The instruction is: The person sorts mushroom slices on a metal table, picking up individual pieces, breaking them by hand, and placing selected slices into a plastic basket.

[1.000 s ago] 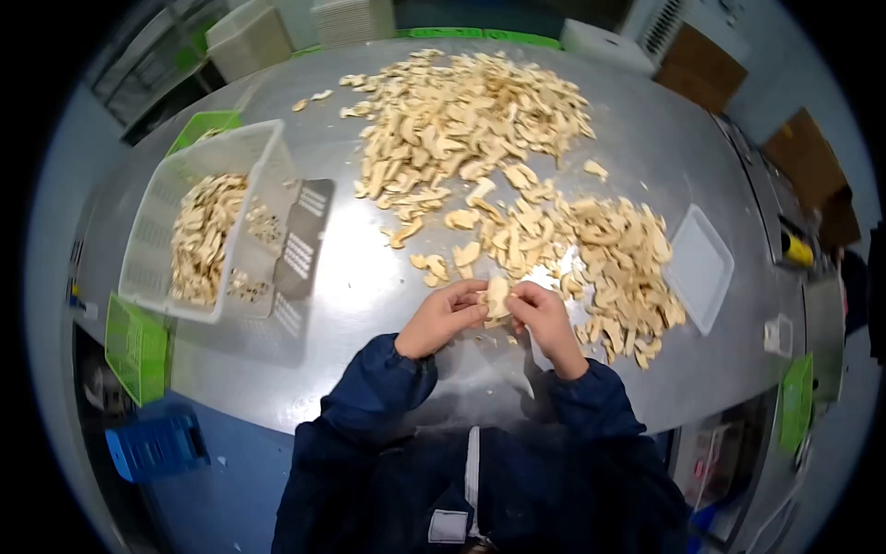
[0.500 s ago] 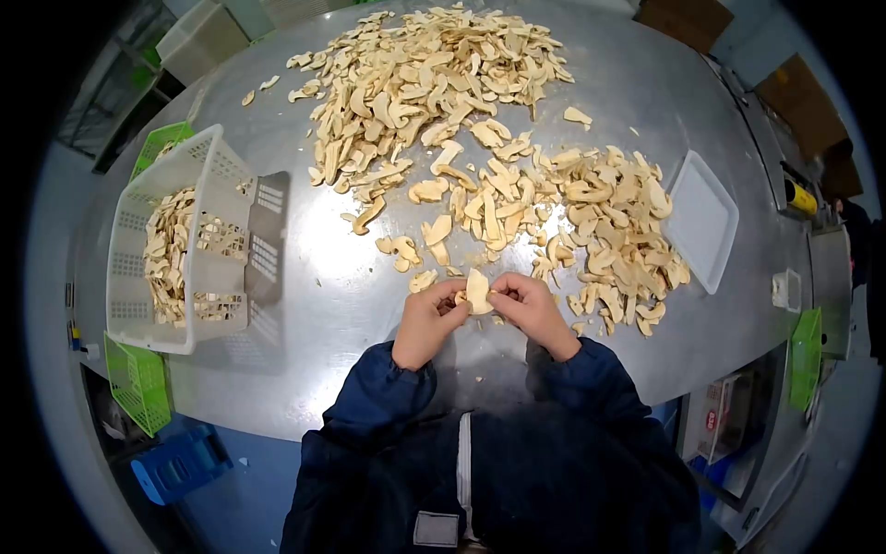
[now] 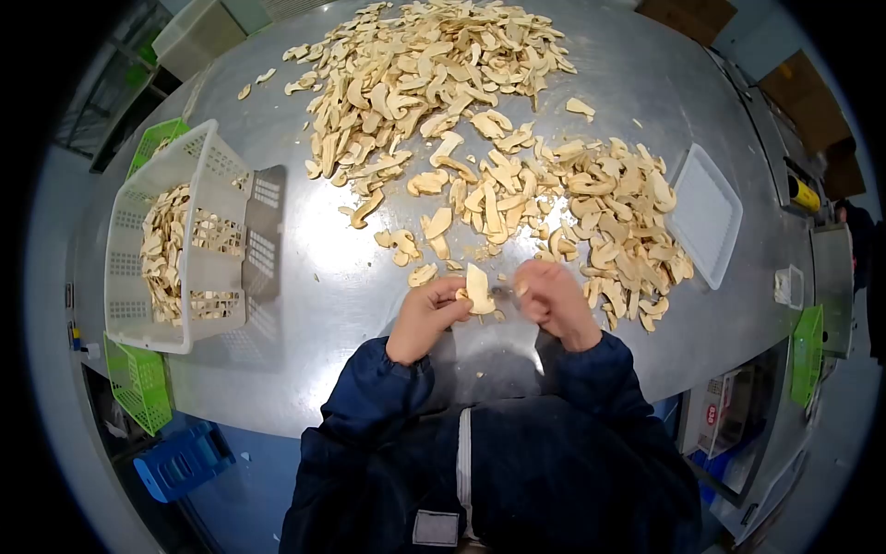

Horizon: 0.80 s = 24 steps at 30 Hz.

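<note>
A pale dried mushroom slice (image 3: 478, 288) stands upright over the near part of the steel table, pinched between the thumb and fingers of my left hand (image 3: 426, 314). Apart from it, to the right, is my right hand (image 3: 559, 303), blurred by motion. Its fingers are curled together, and whatever is at their tips is too small to make out. Just beyond both hands lie loose mushroom slices (image 3: 494, 203). A denser pile of slices (image 3: 614, 217) sits beyond my right hand, and a large heap (image 3: 415, 69) covers the far middle of the table.
On the left, a white perforated basket (image 3: 205, 277) holds mushroom slices, with green baskets (image 3: 138, 383) beside it. A white tray (image 3: 706, 217) lies right of the pile. Small crumbs dot the steel table (image 3: 314, 369), whose curved edge runs close to my body.
My right hand has come away from the mushroom slice and moved right. My left hand keeps the slice in nearly the same place.
</note>
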{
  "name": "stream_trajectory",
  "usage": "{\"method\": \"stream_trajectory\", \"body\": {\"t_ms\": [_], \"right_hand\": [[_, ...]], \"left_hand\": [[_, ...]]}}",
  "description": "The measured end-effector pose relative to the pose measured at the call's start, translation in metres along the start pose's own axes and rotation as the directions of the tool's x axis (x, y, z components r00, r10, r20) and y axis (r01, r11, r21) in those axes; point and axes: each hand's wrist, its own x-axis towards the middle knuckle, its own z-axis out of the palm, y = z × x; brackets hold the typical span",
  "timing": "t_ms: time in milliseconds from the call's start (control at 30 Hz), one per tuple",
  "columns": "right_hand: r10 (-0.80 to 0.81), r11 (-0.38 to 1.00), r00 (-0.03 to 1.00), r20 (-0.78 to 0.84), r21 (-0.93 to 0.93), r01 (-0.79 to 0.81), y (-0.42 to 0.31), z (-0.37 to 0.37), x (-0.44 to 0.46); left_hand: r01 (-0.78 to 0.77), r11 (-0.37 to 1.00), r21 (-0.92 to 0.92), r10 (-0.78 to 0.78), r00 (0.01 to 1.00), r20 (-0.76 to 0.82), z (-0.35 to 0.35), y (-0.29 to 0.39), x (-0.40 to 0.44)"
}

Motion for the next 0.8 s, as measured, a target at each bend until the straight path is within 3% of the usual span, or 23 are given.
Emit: {"method": "stream_trajectory", "body": {"t_ms": [33,67,133,167,200,233,300,367,433,533,600,700,733,767,800], "right_hand": [[-0.076,0.981,0.997,-0.021,0.177,0.078,-0.002,0.0,0.0],[-0.054,0.952,0.998,-0.033,0.301,0.061,-0.004,0.001,0.002],[-0.023,1.0,0.997,-0.069,-0.004,0.023,0.009,0.005,0.004],[-0.012,0.988,0.996,-0.09,-0.156,-0.002,0.019,0.009,0.005],[-0.101,0.911,0.984,-0.145,-0.412,0.033,0.026,0.022,0.001],[-0.235,0.777,0.969,-0.082,-0.615,0.137,0.03,0.023,0.0],[-0.429,0.356,0.894,0.13,-0.885,0.299,0.033,0.026,0.001],[-0.378,0.383,0.921,0.098,-0.889,0.252,0.023,0.032,-0.001],[-0.355,0.39,0.929,0.103,-0.887,0.248,0.023,0.028,-0.003],[-0.236,0.6,0.971,0.035,-0.781,0.174,0.023,0.026,-0.005],[-0.033,0.835,0.999,-0.015,-0.549,0.019,0.022,0.019,-0.007],[0.128,0.983,0.989,0.079,-0.145,-0.115,0.007,0.018,-0.015],[0.143,0.99,0.981,0.134,-0.007,-0.143,0.002,0.018,-0.018],[0.218,0.975,0.961,0.173,-0.074,-0.208,0.002,0.016,-0.022],[0.295,0.952,0.933,0.208,-0.144,-0.268,0.006,0.012,-0.025]], "left_hand": [[-0.001,0.999,-0.051,0.001,1.0,0.0,0.002,0.003,-0.001],[-0.002,0.995,-0.102,0.002,1.0,-0.001,0.004,0.005,-0.001],[0.007,0.991,-0.132,-0.007,1.0,-0.006,0.007,0.006,-0.001],[0.011,0.989,-0.147,-0.012,1.0,-0.009,0.009,0.005,-0.002],[0.016,0.998,-0.069,-0.017,1.0,-0.01,0.009,0.005,-0.003],[0.023,1.0,0.01,-0.023,1.0,-0.012,0.01,0.004,-0.005],[-0.004,0.981,0.193,0.006,1.0,-0.008,0.009,0.005,-0.007],[-0.071,0.916,0.396,0.072,0.997,0.012,0.008,0.009,-0.009],[-0.043,0.913,0.406,0.024,0.998,0.053,0.009,0.018,-0.011],[-0.015,0.951,0.31,-0.021,0.993,0.113,0.005,0.018,-0.011],[0.026,0.973,0.229,-0.058,0.989,0.135,0.001,0.015,-0.011],[-0.257,0.738,0.623,0.329,0.944,0.0,-0.02,0.015,-0.012],[-0.128,0.696,0.706,0.312,0.94,-0.137,-0.024,0.025,-0.016],[0.01,0.645,0.764,0.307,0.912,-0.272,-0.027,0.036,-0.02],[0.104,0.518,0.849,0.294,0.911,-0.291,-0.036,0.034,-0.019]]}}
